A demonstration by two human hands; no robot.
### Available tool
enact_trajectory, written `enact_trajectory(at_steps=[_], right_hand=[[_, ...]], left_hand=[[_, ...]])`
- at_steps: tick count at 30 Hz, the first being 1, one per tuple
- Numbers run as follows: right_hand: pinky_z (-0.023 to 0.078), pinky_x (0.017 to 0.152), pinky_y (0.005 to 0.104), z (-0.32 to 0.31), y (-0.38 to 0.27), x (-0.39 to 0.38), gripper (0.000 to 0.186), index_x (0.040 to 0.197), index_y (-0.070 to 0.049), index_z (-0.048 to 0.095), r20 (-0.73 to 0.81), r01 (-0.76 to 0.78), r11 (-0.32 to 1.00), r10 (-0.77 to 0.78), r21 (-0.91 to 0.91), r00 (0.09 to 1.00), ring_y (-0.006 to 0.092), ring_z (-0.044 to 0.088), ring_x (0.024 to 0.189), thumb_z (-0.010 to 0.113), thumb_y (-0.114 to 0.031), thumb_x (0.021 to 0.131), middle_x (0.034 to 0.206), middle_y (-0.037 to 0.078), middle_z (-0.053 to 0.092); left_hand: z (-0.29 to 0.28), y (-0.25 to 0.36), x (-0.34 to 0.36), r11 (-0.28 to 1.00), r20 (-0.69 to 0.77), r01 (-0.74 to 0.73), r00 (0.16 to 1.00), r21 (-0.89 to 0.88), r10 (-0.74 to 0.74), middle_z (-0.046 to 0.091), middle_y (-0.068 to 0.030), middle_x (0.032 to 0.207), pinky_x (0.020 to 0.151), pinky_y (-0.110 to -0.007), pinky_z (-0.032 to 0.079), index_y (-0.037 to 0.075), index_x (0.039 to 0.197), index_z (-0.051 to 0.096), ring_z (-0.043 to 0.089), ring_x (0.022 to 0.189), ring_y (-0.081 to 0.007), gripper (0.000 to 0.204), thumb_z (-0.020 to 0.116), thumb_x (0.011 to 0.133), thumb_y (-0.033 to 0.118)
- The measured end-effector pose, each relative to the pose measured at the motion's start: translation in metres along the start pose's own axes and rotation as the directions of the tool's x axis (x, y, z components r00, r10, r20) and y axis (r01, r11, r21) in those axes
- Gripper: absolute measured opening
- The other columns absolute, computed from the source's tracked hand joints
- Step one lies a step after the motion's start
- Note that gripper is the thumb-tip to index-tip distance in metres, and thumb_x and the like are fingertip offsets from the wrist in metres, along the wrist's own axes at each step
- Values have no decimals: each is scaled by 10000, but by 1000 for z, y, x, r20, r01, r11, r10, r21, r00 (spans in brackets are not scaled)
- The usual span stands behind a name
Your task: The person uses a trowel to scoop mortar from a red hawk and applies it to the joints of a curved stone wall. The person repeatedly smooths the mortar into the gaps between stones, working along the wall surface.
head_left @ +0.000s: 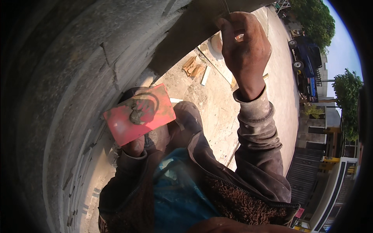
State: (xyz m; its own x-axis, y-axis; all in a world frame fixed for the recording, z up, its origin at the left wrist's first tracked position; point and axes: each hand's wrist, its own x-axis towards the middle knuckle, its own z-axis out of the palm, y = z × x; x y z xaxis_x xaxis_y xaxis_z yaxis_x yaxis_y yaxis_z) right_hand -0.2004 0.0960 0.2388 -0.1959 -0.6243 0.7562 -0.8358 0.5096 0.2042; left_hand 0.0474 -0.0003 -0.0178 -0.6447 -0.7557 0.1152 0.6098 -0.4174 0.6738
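We judge this a mortar-handling step: left hand (134,146) holds the red board (161,117) from beneath, dab of mortar (136,116) on top; right hand (247,52) is curled by the dark slab (180,37), fingertip hold unclear. Next move calls for a level board.

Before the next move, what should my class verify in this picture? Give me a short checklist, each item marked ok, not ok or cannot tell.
1. Pink board supported from below: ok, the left hand is under it.
2. Grey lump away from the board's edges: ok, it sits near the middle.
3. Board level: cannot tell, the fisheye view from above hides its tilt.
4. Right hand touching the dark surface: cannot tell, its fingertips overlap it in view.
5. Ground free of scraps: not ok, wood pieces lie there.
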Motion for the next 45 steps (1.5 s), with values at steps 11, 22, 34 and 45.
enact_trajectory(at_steps=[11,22,34,45], right_hand=[[559,631,262,-11,2,21,219,1031,-60,675,-166,34,997,-44,-62,985,156,731,725,820,-83,869,866,65,747],[465,508,324,7,1,-13,187,940,-147,659,-24,121,992,-121,-24,992,201,624,585,766,-53,820,810,8,634],[469,526,201,-58,-14,-59,272,1212,-15,578,659,-755,145,403,640,635,71,597,670,704,-103,988,883,1,635],[580,513,271,-24,-63,-132,258,1122,-19,562,893,-760,-517,18,394,450,100,639,627,745,-74,948,812,25,612]], left_hand=[[6,1,7,1000,-5,-21,1000,-12,21,455,-87,1387,1152,-418,378,36,1449,368,470,1335,-228,761,739,912,427],[19,8,17,984,48,-162,986,68,159,522,-82,1311,1074,-421,475,46,1406,416,540,1263,-227,596,694,976,351],[45,30,25,913,304,293,931,-285,-204,565,-107,1356,1036,-410,495,30,1432,450,594,1192,-242,675,694,949,433],[92,40,40,691,514,721,614,-56,-600,582,-184,1338,969,-425,530,-2,1451,445,609,1164,-264,718,608,962,498]])
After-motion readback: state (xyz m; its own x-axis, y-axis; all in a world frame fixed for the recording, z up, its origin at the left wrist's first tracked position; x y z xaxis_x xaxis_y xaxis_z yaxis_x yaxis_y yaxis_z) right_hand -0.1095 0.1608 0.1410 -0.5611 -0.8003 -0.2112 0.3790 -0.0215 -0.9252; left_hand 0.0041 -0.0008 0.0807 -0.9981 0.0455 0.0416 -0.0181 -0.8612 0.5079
